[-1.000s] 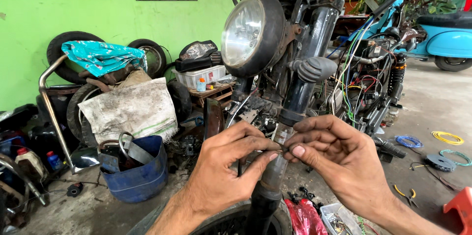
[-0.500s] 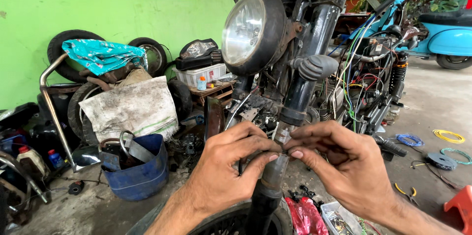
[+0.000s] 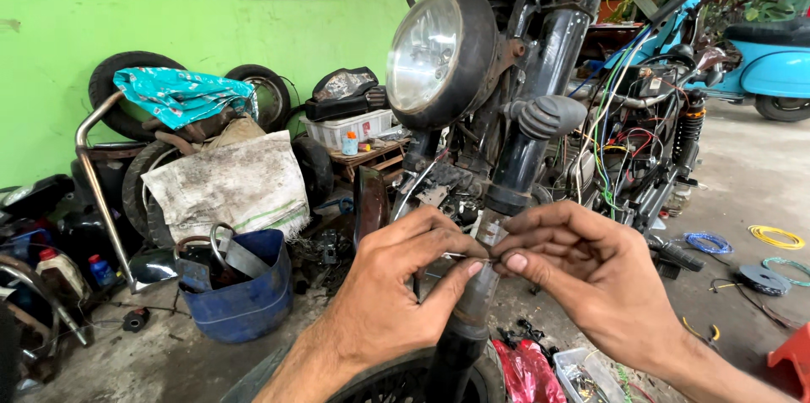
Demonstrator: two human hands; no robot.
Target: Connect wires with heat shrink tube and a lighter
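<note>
Metal, thin and short, is what you are pinching: a small wire-like piece (image 3: 462, 256) is sitting between your two hands, right in front of the motorcycle's fork tube (image 3: 506, 192). Your left hand (image 3: 405, 285) is closing thumb and forefinger together on its near end, and your right hand (image 3: 582, 264) is pressing its fingertips onto the far end; both grips are clamped, with no gap showing. Compared with a second ago your hands are holding almost the same spot, having only drawn a touch closer to each other, so the work is staying at this one small point on the fork. What exactly the piece is, I cannot tell; it is too small. Just above your knuckles the round headlight (image 3: 439, 57) is hanging to the left of the fork. Further right, loose coloured wiring (image 3: 612, 141) is spilling from the frame. Down on the left the blue bucket (image 3: 245, 297) is standing on the floor, near the stacked tyres (image 3: 126, 91) against the green wall.
</note>
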